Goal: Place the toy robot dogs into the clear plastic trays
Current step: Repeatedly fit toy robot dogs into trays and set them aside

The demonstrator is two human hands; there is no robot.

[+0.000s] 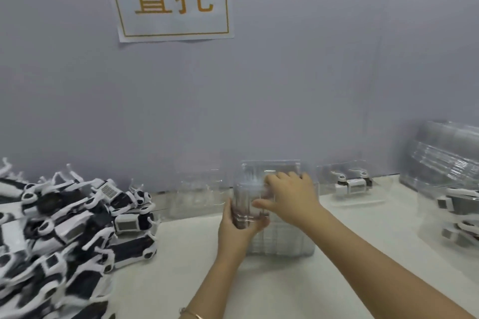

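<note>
The grip of the left hand (233, 225) was closed round the lower left edge of a clear tray (252, 180), thumb in front and fingers curled behind it. The right hand (293, 199) gripped the same tray higher up, fingers bent over its top right part and thumb laid against its face. The tray was tilted up off the stack of trays (282, 241) directly beneath both hands, near the middle of the surface (181, 267). Thin moulded plastic like this looked very light, springy and slick, likely to buckle or cling to the one below, so the rims seemed the safest place to hold it. The toy robot dogs (77, 215) lay in a loose heap well to the left of the left hand, none in either grip; they looked small, hard and light, with thin white legs that could snag, so the body seemed the better place to take one. Behind the right hand, a packed dog (352, 184) sat in its tray by the wall.
</note>
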